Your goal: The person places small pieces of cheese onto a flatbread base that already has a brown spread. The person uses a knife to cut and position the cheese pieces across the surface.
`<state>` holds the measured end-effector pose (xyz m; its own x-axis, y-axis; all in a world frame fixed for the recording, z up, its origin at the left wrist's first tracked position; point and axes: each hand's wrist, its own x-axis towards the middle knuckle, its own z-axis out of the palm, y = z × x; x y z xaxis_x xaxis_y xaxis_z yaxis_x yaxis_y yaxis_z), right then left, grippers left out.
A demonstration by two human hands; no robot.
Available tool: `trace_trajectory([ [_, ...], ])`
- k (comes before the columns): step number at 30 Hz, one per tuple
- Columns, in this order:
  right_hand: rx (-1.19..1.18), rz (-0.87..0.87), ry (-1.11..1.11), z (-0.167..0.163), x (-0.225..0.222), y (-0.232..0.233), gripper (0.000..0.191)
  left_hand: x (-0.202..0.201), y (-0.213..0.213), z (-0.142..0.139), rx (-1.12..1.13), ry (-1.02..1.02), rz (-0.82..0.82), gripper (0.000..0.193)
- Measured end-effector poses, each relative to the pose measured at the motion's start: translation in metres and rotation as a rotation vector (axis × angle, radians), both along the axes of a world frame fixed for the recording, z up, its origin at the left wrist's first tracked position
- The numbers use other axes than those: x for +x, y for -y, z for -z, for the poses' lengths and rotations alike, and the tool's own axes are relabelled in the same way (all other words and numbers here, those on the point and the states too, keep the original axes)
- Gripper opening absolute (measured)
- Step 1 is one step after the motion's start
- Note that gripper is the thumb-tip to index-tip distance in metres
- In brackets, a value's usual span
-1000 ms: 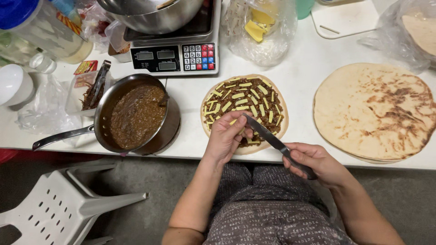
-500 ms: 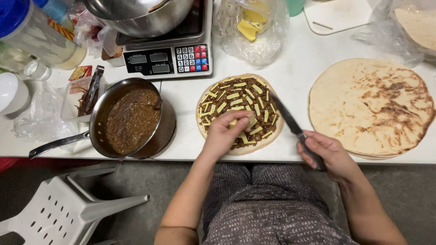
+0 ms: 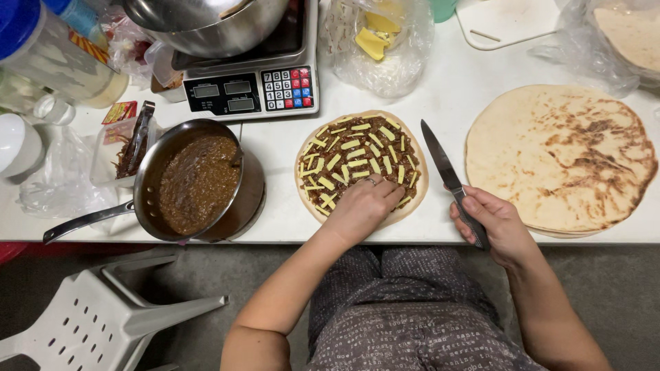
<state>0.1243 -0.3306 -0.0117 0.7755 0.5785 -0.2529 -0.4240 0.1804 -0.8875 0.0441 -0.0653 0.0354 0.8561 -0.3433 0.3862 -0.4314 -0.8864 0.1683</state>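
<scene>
At the far left a white plastic chair [image 3: 89, 323] stands on the floor below the white worktop [image 3: 454, 103]. Up on it, a steel pan [image 3: 196, 182] with a long handle holds thick brown sauce, and just beside it sits a small clear tub [image 3: 124, 148] with tongs [image 3: 139, 134] laid in it. Behind the pan, a weighing scale [image 3: 251, 86] carries a big steel bowl [image 3: 206, 20]. A clear bag of yellow cheese pieces [image 3: 378, 41] lies to the right of the scale.

In the middle lies a small flatbread [image 3: 361, 165] spread with brown sauce and dotted with pale cheese sticks. The left hand [image 3: 364, 206] rests on its near edge, fingers curled down together onto the topping; whether they pinch anything I cannot tell. Just beside the flatbread, the right hand [image 3: 491, 223] is clamped round the dark handle of a knife [image 3: 447, 175], its blade pointing away over the worktop. Further right, a stack of large plain flatbreads [image 3: 560, 158] with browned patches lies flat, near the knife yet apart from it.
</scene>
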Motion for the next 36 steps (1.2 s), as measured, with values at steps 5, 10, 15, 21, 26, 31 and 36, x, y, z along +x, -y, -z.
trace_trajectory([
  [5, -0.029, 0.003, 0.006, -0.002, 0.000, -0.001, 0.036, 0.000, 0.002, 0.004, -0.008, -0.037, -0.018, 0.025],
  [10, -0.023, 0.008, 0.000, -0.004, 0.000, -0.001, 0.036, 0.001, -0.002, 0.000, -0.131, 0.018, -0.035, 0.023],
  [15, -0.041, 0.014, -0.014, -0.002, 0.000, 0.000, 0.036, 0.005, -0.017, -0.021, -0.396, -0.304, -0.407, 0.034],
  [21, -0.137, -0.085, 0.082, 0.010, -0.009, -0.009, 0.043, 0.001, -0.038, -0.031, -1.298, -0.808, -0.401, 0.034],
  [26, -0.289, -0.119, 0.250, 0.002, -0.031, -0.026, 0.044, -0.004, -0.035, -0.018, -1.656, -0.705, -0.229, 0.042],
  [31, -0.442, -0.055, 0.816, -0.039, -0.050, -0.042, 0.042, -0.005, -0.021, -0.006, -1.970, -0.479, -0.074, 0.037],
  [36, -0.573, 0.004, 1.008, -0.067, -0.063, -0.056, 0.042, -0.007, -0.010, 0.000, -2.077, -0.281, -0.052, 0.035],
])
